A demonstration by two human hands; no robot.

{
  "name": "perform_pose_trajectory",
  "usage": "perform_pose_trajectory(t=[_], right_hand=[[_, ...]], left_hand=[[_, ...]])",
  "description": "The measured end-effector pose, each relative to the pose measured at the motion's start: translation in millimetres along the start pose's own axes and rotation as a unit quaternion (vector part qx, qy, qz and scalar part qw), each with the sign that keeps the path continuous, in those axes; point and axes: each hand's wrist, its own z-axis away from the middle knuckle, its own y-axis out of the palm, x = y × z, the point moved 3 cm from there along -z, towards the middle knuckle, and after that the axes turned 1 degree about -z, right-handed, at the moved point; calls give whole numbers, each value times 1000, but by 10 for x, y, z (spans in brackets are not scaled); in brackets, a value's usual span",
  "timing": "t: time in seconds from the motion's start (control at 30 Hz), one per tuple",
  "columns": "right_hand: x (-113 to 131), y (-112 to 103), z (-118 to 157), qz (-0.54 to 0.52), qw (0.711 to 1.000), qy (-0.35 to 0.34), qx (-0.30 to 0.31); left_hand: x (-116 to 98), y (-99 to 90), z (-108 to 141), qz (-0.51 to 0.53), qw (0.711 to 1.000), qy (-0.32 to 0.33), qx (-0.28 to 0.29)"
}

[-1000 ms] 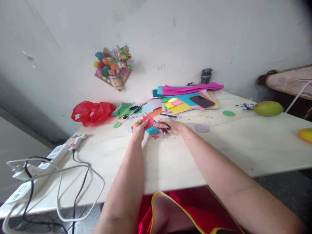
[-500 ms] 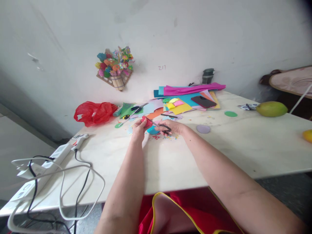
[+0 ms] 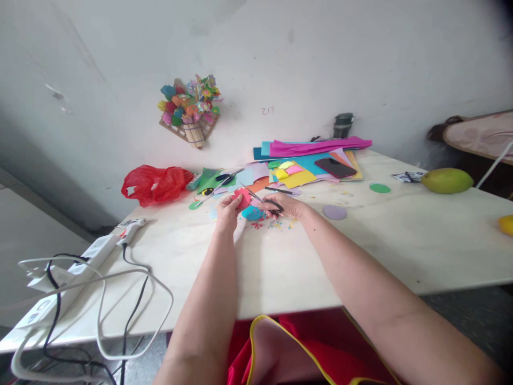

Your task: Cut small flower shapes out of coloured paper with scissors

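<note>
Left grip [image 3: 228, 209] pinches red paper [image 3: 245, 199], right grip [image 3: 284, 203] holds scissors [image 3: 276, 205].
Steadily turn the paper into the blades [image 3: 254, 196], which seem parted.

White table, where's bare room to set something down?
Bare patches: right side, between the pale purple disc and orange-yellow fruit; left front, between the looped white cable and left forearm. Crowded: around the held black-handled scissors, coloured craft sheets behind.
</note>
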Motion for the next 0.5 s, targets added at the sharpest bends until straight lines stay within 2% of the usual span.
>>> perform_pose_trajectory(t=[0.2, 0.5], right_hand=[[47, -3, 38, 7, 1000, 4, 9], [-17, -14, 5, -4, 1000, -4, 20]], left_hand=[[-13, 9, 9, -4, 1000, -2, -4], [-19, 1, 1, -11, 1000, 2, 6]])
